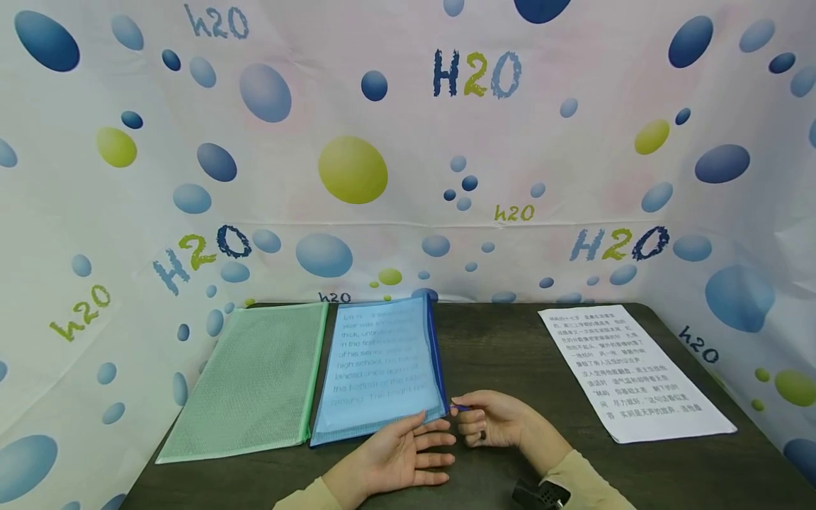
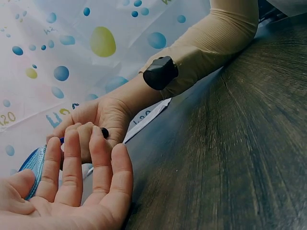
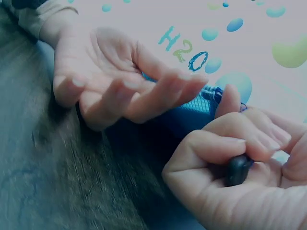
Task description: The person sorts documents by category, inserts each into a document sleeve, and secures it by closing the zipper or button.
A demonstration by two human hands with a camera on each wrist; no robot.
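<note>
A blue mesh zipper pouch (image 1: 385, 354), raised a little at its right side, has a printed English sheet inside. My right hand (image 1: 494, 421) pinches a blue zipper pull (image 1: 460, 407) at the pouch's lower right corner. From the curled fingers of that hand sticks a small black end piece (image 3: 237, 170), seen in the right wrist view. Palm up, my left hand (image 1: 401, 457) lies at the pouch's lower edge. Its thumb (image 1: 414, 419) is at the corner, and its other fingers (image 2: 72, 167) are spread and loosely extended.
Left of the blue pouch lies a green mesh pouch (image 1: 248, 382). A sheet printed with Chinese text (image 1: 637, 372) rests at the right of the dark wooden table (image 1: 503, 347). A white cloth with coloured dots (image 1: 408, 142) hangs behind and beside the table.
</note>
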